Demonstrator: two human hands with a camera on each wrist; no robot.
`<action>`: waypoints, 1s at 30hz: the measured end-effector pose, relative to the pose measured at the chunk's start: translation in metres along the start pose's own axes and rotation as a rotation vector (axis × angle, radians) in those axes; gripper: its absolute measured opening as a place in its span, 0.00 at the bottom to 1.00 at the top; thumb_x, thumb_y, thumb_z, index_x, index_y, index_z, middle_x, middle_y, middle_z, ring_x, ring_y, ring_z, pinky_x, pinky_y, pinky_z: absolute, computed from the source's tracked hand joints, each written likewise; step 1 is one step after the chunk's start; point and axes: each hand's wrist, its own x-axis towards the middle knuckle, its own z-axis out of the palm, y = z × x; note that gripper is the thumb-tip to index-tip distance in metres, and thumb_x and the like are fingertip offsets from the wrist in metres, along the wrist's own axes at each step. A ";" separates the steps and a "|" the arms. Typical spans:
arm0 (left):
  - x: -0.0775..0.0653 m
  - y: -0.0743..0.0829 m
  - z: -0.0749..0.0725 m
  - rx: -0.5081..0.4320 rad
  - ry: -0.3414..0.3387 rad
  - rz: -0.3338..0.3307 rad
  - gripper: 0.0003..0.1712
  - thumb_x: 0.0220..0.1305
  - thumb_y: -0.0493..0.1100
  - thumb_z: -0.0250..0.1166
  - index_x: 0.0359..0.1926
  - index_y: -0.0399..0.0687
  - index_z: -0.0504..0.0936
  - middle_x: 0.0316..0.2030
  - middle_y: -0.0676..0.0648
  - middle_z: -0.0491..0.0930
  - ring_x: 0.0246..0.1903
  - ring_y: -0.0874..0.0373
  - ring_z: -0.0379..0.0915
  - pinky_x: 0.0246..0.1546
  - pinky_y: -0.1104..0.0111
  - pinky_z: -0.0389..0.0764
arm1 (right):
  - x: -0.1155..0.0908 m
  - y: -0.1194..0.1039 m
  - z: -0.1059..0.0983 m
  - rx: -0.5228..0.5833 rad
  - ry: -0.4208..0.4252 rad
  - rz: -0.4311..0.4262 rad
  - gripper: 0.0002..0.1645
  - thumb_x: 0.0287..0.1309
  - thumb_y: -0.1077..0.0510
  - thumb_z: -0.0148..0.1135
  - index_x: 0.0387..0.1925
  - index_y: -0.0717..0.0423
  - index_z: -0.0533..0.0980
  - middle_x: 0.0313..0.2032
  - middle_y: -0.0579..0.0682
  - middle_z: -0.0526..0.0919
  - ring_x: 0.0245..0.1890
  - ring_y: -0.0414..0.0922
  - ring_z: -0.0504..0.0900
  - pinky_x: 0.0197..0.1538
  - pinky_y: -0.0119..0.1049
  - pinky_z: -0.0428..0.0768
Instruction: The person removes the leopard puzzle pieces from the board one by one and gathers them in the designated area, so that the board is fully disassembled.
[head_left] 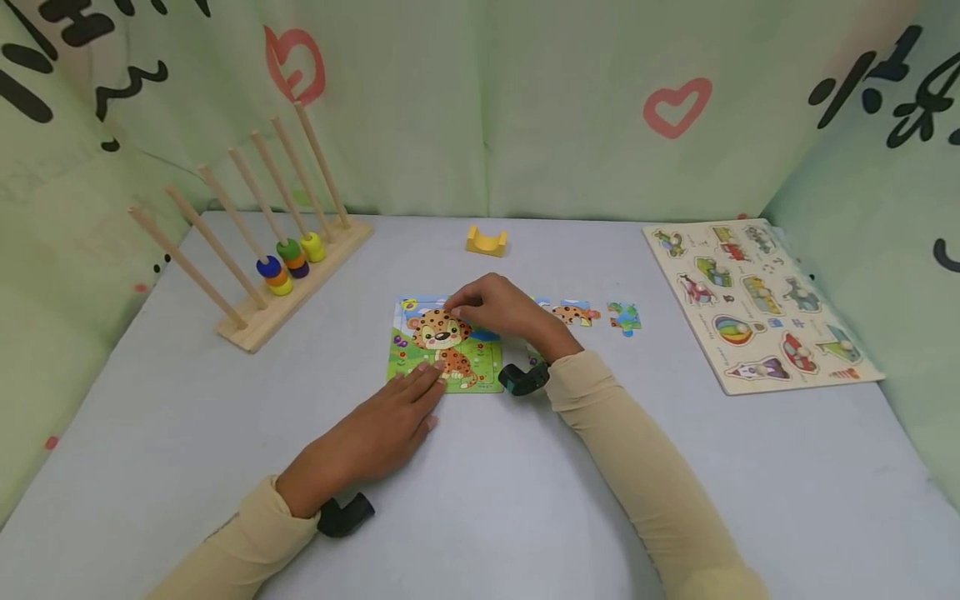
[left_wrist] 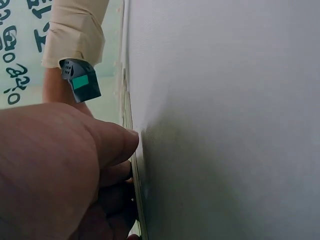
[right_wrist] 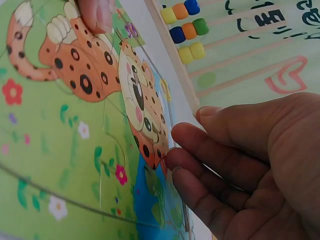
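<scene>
A leopard jigsaw puzzle [head_left: 401, 358] lies on the table between the hands. My left hand [head_left: 386, 425] rests on its lower edge with fingers stretched out; in the left wrist view the thumb [left_wrist: 122, 142] sits beside the board's thin edge. Over the puzzle's upper part, my right hand [head_left: 502, 312] bends its fingers down at the leopard's head. In the right wrist view the fingertips [right_wrist: 180, 132] are right at the edge of the leopard's head [right_wrist: 142, 105], with nothing showing between thumb and fingers. Loose spotted [head_left: 573, 314] and blue-green [head_left: 625, 317] puzzle pieces lie to the right.
A wooden peg rack [head_left: 258, 333] with several coloured beads stands at the left. Behind the puzzle sits a yellow curved block [head_left: 486, 242]. On the right lies a wooden picture board [head_left: 765, 308]. Green cloth walls surround the table's back and sides.
</scene>
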 end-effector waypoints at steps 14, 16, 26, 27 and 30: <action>0.001 -0.001 0.002 -0.022 -0.012 -0.018 0.34 0.73 0.49 0.55 0.72 0.37 0.59 0.74 0.42 0.50 0.73 0.48 0.42 0.70 0.55 0.51 | 0.005 -0.010 0.005 -0.019 -0.036 0.017 0.16 0.68 0.60 0.57 0.54 0.59 0.80 0.48 0.49 0.84 0.43 0.41 0.81 0.47 0.36 0.77; 0.001 -0.002 0.001 -0.028 -0.017 -0.025 0.34 0.73 0.49 0.55 0.73 0.37 0.59 0.74 0.42 0.50 0.73 0.48 0.42 0.70 0.55 0.50 | 0.005 -0.011 0.005 -0.014 -0.035 0.025 0.16 0.68 0.60 0.57 0.54 0.59 0.80 0.48 0.49 0.84 0.41 0.41 0.81 0.45 0.35 0.78; 0.001 -0.002 0.001 -0.037 -0.031 -0.044 0.36 0.73 0.52 0.55 0.73 0.39 0.59 0.75 0.43 0.49 0.73 0.49 0.41 0.70 0.55 0.50 | 0.008 -0.013 0.006 -0.030 -0.036 0.026 0.15 0.68 0.59 0.58 0.53 0.58 0.81 0.48 0.50 0.84 0.42 0.42 0.80 0.47 0.37 0.77; 0.001 -0.002 0.001 -0.039 -0.030 -0.043 0.36 0.73 0.52 0.56 0.73 0.39 0.59 0.75 0.43 0.49 0.73 0.49 0.40 0.70 0.55 0.50 | 0.008 -0.013 0.007 -0.033 -0.036 0.024 0.15 0.68 0.60 0.57 0.53 0.58 0.81 0.49 0.51 0.84 0.43 0.43 0.80 0.48 0.37 0.77; 0.001 -0.002 0.001 -0.043 -0.024 -0.034 0.36 0.73 0.51 0.56 0.73 0.39 0.59 0.75 0.43 0.49 0.73 0.49 0.41 0.70 0.55 0.50 | 0.011 -0.013 0.008 -0.042 -0.033 0.011 0.15 0.68 0.61 0.57 0.53 0.58 0.80 0.48 0.51 0.84 0.44 0.43 0.80 0.49 0.37 0.76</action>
